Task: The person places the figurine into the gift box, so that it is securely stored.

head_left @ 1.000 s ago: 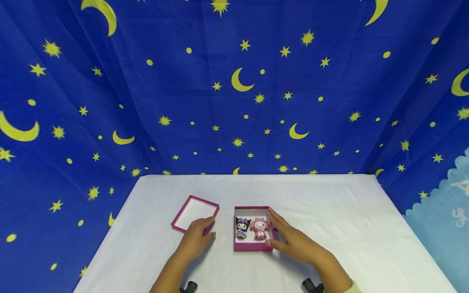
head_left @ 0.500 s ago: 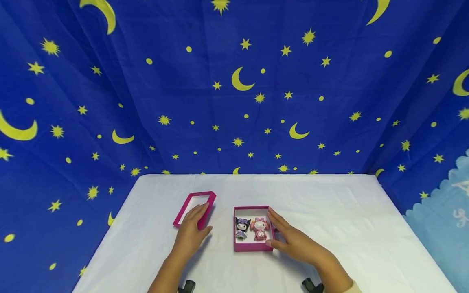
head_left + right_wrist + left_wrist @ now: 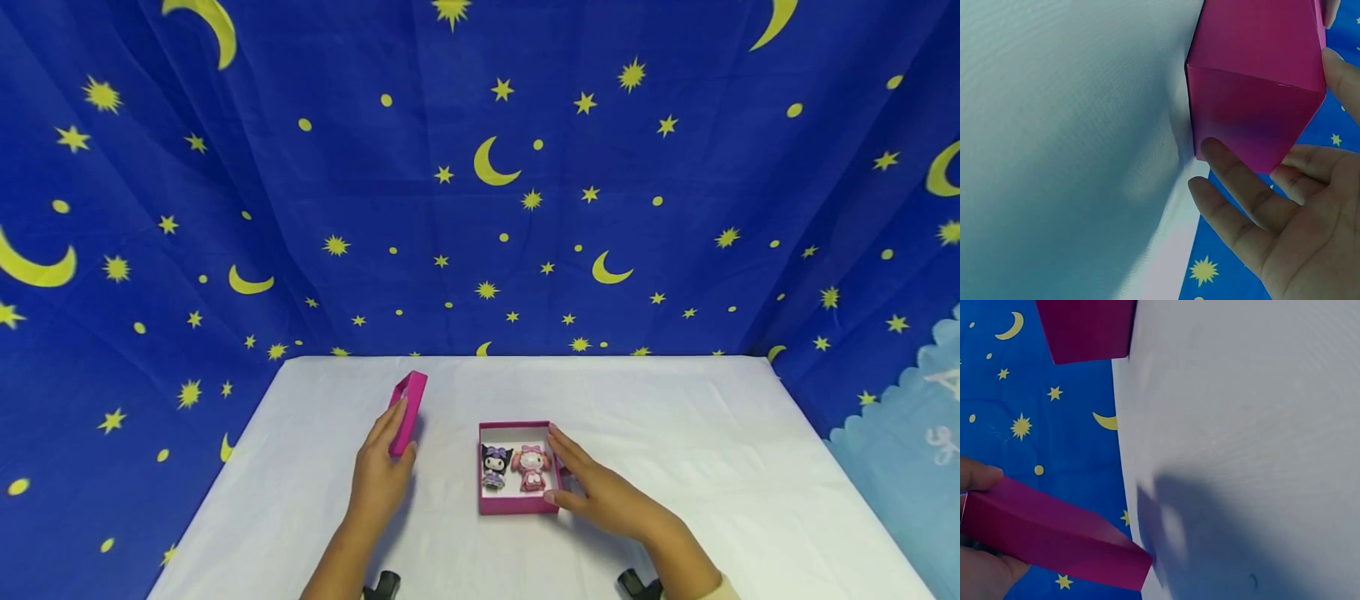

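Note:
My left hand (image 3: 381,473) pinches a magenta box lid (image 3: 408,423) between thumb and fingers, tilted up on edge above the white table. In the left wrist view the lid (image 3: 1054,537) spans from the thumb and a fingertip. To its right, a magenta box (image 3: 517,506) stands open side up. Inside lie two small figurines side by side: one black and purple (image 3: 495,467), one pink (image 3: 532,468). My right hand (image 3: 607,497) rests along the box's right side, thumb at the near corner. Its fingers lie fairly straight against the wall in the right wrist view.
A white cloth (image 3: 675,417) covers the table. Behind and left hangs a blue curtain (image 3: 420,200) with yellow moons and stars. A light blue cloth (image 3: 900,467) hangs at the right. Black wrist-worn devices (image 3: 637,585) show at the bottom edge.
My left hand has lifted the lid from lying open side up on the table and turned it steeply onto its edge. The right hand and the box have stayed put.

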Demonstrator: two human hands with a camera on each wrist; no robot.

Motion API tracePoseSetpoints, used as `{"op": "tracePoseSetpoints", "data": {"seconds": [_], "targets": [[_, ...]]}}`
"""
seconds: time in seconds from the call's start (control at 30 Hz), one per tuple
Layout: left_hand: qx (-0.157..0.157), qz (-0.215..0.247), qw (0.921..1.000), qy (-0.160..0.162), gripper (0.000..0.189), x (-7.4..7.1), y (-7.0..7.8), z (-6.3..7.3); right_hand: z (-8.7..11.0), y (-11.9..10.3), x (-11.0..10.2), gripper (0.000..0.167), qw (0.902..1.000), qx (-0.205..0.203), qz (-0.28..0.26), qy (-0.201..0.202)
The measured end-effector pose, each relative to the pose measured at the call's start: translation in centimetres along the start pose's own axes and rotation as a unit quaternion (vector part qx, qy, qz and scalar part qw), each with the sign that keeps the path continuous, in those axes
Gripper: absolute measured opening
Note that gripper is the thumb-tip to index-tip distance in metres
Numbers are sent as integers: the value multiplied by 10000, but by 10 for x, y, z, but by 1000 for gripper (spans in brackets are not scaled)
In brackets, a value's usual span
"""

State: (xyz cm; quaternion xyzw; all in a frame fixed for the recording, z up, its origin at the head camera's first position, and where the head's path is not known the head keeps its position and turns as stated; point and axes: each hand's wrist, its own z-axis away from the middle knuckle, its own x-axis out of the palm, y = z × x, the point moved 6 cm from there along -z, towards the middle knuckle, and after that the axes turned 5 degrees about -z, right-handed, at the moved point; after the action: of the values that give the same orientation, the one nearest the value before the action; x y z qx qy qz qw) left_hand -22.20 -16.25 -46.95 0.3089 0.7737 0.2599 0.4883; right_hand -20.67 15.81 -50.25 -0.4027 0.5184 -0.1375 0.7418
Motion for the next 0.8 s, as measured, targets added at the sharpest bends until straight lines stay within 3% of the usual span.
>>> {"op": "tracePoseSetpoints", "data": {"seconds": [0.2,0.47,0.8], "targets": [[-72,398,9991,141,69,-6,5,0,0,-1,-1,90,10000,-69,5,49],[-303,810,9962,-90,65,-7,9,2,1,0,0,89,9999,18,-124,47],[-214,1285,9912,-222,51,-4,14,5,2,-3,-1,90,9999,-90,-74,99]]}}
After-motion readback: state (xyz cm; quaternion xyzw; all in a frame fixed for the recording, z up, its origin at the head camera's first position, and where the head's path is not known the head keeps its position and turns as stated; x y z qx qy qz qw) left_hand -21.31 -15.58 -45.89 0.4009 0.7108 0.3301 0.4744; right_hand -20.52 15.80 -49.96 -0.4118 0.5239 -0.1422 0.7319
